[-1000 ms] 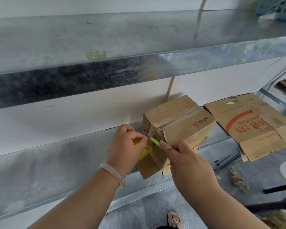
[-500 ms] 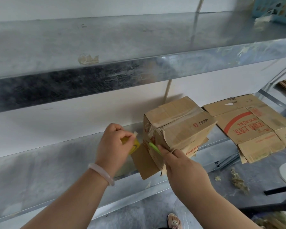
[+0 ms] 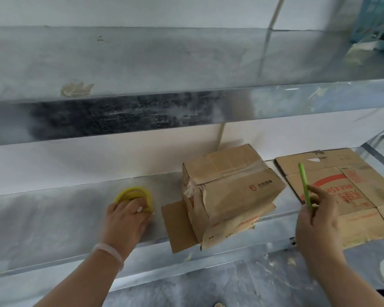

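Note:
A worn brown cardboard box [image 3: 231, 191] stands on the metal shelf [image 3: 53, 218], taped on top, with a loose flap hanging over the shelf's front edge. To its left lies a yellow tape roll [image 3: 134, 194], and my left hand [image 3: 126, 216] rests on the roll's near side with its fingers over it. My right hand [image 3: 317, 216] is off to the right of the box, apart from it, and grips a thin green cutter [image 3: 304, 187] that points upward.
A flattened cardboard carton [image 3: 341, 196] with red print lies on the shelf right of the box. An upper metal shelf [image 3: 164, 103] juts out overhead, with a blue basket [image 3: 377, 21] at its far right. Grey floor shows below.
My left hand carried the yellow tape roll left, away from the box, down onto the shelf. My right hand pulled the green cutter off the box's edge and swung right.

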`<state>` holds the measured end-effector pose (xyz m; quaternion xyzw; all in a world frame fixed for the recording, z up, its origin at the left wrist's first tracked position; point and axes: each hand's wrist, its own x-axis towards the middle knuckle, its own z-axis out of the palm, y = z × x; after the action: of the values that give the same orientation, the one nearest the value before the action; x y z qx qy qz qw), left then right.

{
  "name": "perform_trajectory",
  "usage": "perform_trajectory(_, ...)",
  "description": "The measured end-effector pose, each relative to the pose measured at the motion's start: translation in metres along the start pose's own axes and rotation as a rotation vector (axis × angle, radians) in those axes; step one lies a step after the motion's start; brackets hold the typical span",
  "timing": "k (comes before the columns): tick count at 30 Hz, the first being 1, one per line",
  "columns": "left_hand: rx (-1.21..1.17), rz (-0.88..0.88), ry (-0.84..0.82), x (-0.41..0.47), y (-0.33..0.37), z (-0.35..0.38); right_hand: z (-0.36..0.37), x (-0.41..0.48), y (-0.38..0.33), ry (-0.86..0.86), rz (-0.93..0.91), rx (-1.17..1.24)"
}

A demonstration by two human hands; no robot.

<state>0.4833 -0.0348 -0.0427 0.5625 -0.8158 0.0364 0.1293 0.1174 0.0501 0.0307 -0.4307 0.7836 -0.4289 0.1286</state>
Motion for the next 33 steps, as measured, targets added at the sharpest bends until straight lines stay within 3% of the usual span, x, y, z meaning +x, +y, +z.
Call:
perform_trajectory(4, -0.03, -0.132, -0.1, -0.006, 0.016, -0.001, 0.02, 0.066, 0.041, -0.268, 0.057, -0.38)
perform_trajectory(7, -0.126, -0.278, -0.011, 0.0, 0.037, -0.006, 0.035, 0.093, 0.057, -0.452, 0.007, -0.509)
perform_trajectory(10, -0.705, -0.668, 0.187, 0.022, 0.083, -0.031, 0.042, 0.104, 0.071, -0.57, -0.094, -0.657)
perform_trajectory(12, -1.101, -0.853, 0.22, 0.035, 0.113, -0.048, 0.041, 0.107, 0.069, -0.573, -0.127, -0.642)
perform_trajectory(15, -0.993, -0.747, 0.387, 0.042, 0.146, -0.072, 0.028, 0.106, 0.034, -0.396, -0.044, -0.107)
perform_trajectory(16, -0.944, -0.685, 0.371, 0.044, 0.156, -0.077, 0.022, 0.103, 0.016, -0.355, -0.083, 0.071)
perform_trajectory(18, -0.947, -0.655, 0.254, 0.05, 0.173, -0.076, 0.011, 0.095, -0.018, -0.429, -0.301, 0.174)
perform_trajectory(21, -1.031, -0.708, 0.104, 0.058, 0.186, -0.064, 0.013, 0.082, -0.044, -0.703, -0.815, -0.303)
perform_trajectory(23, -1.053, -0.741, 0.096, 0.058, 0.186, -0.058, 0.021, 0.082, -0.045, -0.716, -0.982, -0.533)
perform_trajectory(27, -1.235, -0.81, 0.074, 0.06, 0.188, -0.068, 0.018, 0.082, -0.048, -0.772, -0.933, -0.631)
perform_trajectory(29, -1.214, -0.794, 0.021, 0.06, 0.186, -0.07, 0.019, 0.081, -0.053, -0.771, -0.915, -0.641)
perform_trajectory(31, -0.993, -0.745, 0.006, 0.06, 0.184, -0.07, 0.02, 0.081, -0.054, -0.773, -0.914, -0.632)
perform_trajectory(33, -0.56, -0.491, 0.092, 0.057, 0.182, -0.074, 0.02, 0.083, -0.052, -0.736, -0.971, -0.602)
